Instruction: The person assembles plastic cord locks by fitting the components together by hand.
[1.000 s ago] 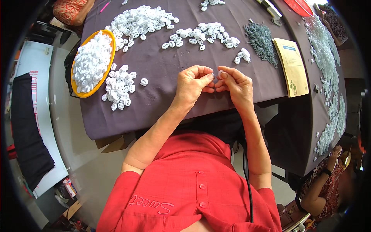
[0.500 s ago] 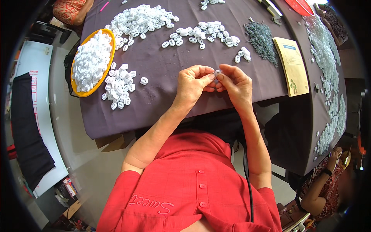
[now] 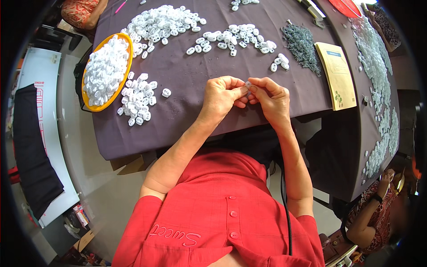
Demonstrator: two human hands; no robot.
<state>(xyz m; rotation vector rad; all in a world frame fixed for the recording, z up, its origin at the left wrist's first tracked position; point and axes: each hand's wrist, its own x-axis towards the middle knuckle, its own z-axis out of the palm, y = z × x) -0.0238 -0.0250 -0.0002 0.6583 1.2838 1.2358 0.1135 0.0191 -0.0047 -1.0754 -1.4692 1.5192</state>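
Over the near part of the dark-clothed table [image 3: 187, 115], my left hand [image 3: 222, 95] and my right hand [image 3: 271, 95] meet with thumbs and forefingers pinched. Between the fingertips sits one small white oval plastic piece [image 3: 248, 83], mostly covered by them. Both hands are closed on it. Left of my hands lies a heap of similar white pieces [image 3: 138, 100], with a single one [image 3: 166, 92] beside it. Beyond my hands spreads a loose row of white pieces [image 3: 235, 38]. A few more [image 3: 280, 62] lie just past my right hand.
An orange-rimmed basket [image 3: 129, 58] full of white pieces stands at the left edge. A large white heap [image 3: 164, 22] lies behind. Grey small parts [image 3: 302, 44] and a tan booklet [image 3: 336, 75] lie at right. Another table [image 3: 351, 155] holds translucent pieces. Other people sit around.
The white piece has turned slightly between my fingertips and my fingers have closed in around it. My arms have hardly moved.
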